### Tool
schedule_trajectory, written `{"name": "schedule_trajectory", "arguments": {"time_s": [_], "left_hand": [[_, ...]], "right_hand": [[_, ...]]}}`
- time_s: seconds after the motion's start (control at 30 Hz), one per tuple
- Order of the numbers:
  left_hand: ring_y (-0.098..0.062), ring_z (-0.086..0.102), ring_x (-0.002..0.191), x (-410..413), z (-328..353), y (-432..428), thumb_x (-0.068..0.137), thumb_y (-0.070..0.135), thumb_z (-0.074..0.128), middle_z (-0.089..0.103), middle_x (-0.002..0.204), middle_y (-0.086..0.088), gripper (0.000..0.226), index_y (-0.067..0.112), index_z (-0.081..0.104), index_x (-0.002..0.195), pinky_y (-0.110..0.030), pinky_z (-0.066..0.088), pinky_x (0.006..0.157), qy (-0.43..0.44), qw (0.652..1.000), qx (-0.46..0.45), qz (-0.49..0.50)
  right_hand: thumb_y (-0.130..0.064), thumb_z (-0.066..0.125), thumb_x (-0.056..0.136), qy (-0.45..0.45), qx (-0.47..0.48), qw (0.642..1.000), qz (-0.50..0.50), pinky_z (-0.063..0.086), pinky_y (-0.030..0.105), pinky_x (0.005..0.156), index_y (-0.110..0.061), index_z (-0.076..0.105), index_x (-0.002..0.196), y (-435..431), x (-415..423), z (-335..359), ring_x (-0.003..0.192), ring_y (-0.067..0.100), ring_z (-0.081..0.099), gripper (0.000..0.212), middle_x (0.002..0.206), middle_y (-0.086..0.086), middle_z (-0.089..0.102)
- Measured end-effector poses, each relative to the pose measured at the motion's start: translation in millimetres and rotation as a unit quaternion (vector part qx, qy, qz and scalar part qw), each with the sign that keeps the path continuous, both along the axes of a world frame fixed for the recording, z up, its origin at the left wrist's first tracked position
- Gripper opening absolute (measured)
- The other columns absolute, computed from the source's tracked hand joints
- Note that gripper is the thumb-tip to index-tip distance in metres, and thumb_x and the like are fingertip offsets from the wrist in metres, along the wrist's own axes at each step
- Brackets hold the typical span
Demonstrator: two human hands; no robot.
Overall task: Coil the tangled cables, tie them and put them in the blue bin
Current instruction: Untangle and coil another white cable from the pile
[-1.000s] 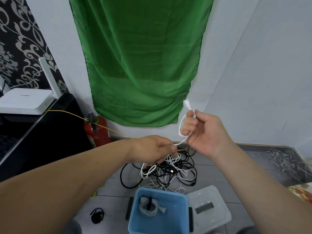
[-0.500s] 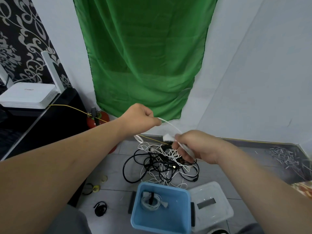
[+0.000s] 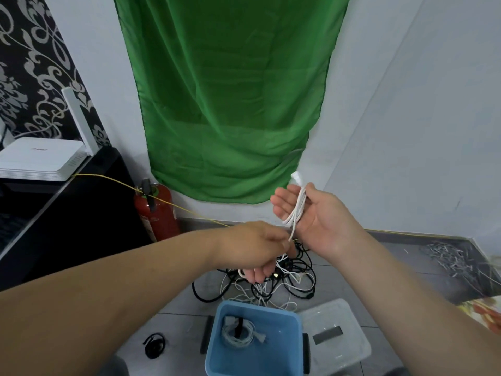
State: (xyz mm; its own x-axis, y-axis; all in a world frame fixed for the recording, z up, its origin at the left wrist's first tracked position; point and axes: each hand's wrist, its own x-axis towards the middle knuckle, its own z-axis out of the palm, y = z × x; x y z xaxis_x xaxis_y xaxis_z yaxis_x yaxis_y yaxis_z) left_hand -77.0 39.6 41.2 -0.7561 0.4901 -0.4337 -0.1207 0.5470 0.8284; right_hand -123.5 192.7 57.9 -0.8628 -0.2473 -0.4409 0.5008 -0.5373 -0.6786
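Note:
My right hand [image 3: 320,215] is raised palm-up, and a white cable [image 3: 297,210] is wound in a few loops across its palm. The thumb pins the cable near its plug end, which sticks up above the hand. Just below and to the left, my left hand [image 3: 252,246] pinches the strand that runs down from those loops. Under both hands a tangle of black and white cables [image 3: 287,286] lies on the floor. The blue bin [image 3: 296,337] stands nearest me and holds one coiled white cable [image 3: 238,333] bound with a black tie.
A clear plastic lid [image 3: 339,346] lies right of the bin, and a black tie loop [image 3: 154,346] left of it. A red fire extinguisher [image 3: 157,210] stands by the green curtain, with a thin yellow wire across it. A white router [image 3: 40,158] sits on a black cabinet.
My right hand has risen and turned palm-up with the cable wound round it. My left hand has dropped from high on the left to below the right hand, holding the trailing strand.

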Motion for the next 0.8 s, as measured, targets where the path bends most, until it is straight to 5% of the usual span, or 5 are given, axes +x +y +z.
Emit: {"name": "schedule_trajectory", "arguments": {"time_s": [0.1, 0.27, 0.6, 0.73, 0.8], "left_hand": [[-0.018, 0.063, 0.059, 2.7, -12.6, -0.7, 0.11, 0.038, 0.036, 0.062, 0.068, -0.003, 0.029, 0.029, 0.061, 0.122, -0.029, 0.057, 0.064, 0.005, 0.999, -0.04, -0.037], [-0.007, 0.055, 0.054, -20.4, -18.1, -37.0, 0.1, 0.048, 0.059, 0.057, 0.063, 0.006, 0.032, 0.021, 0.068, 0.086, -0.024, 0.047, 0.062, 0.104, 0.986, -0.127, -0.018], [-0.007, 0.051, 0.054, -36.9, -3.7, -56.5, 0.087, 0.022, 0.078, 0.064, 0.061, 0.01, 0.014, 0.016, 0.072, 0.075, -0.025, 0.045, 0.054, 0.23, 0.961, -0.074, 0.136], [-0.013, 0.04, 0.047, -41.7, 12.3, -55.4, 0.091, 0.04, 0.072, 0.047, 0.048, 0.004, 0.041, 0.004, 0.069, 0.071, -0.024, 0.035, 0.049, 0.247, 0.939, -0.039, 0.237], [-0.015, 0.035, 0.046, -44.5, 18.8, -61.1, 0.086, 0.048, 0.073, 0.04, 0.047, 0.001, 0.054, -0.003, 0.064, 0.072, -0.025, 0.031, 0.05, 0.227, 0.928, -0.02, 0.294]], "right_hand": [[-0.031, 0.037, 0.111, -0.007, -0.03, 1.0, -0.007, 0.057, 0.034, 0.06, -0.008, 0.061, 0.095, 3.3, -0.3, 5.4, 0.059, 0.019, 0.068, 0.037, 0.068, 0.005, 0.067], [-0.029, 0.039, 0.104, 0.033, 0.049, 0.986, 0.155, 0.025, 0.03, 0.049, -0.013, 0.052, 0.077, 21.6, 3.5, 16.4, 0.043, 0.015, 0.023, 0.034, 0.055, -0.002, 0.028], [-0.03, 0.038, 0.109, 0.114, 0.293, 0.854, 0.416, 0.029, 0.028, 0.048, -0.009, 0.057, 0.077, 19.0, 16.4, 8.4, 0.045, 0.018, 0.03, 0.042, 0.053, 0.004, 0.036], [-0.034, 0.041, 0.109, 0.09, 0.411, 0.817, 0.394, 0.031, 0.026, 0.047, -0.008, 0.061, 0.084, 11.5, 14.7, -4.9, 0.044, 0.016, 0.04, 0.041, 0.053, 0.003, 0.045], [-0.036, 0.041, 0.11, 0.064, 0.418, 0.834, 0.356, 0.035, 0.025, 0.046, -0.006, 0.063, 0.088, 12.4, 12.7, -12.0, 0.044, 0.016, 0.044, 0.043, 0.055, 0.004, 0.05]]}}
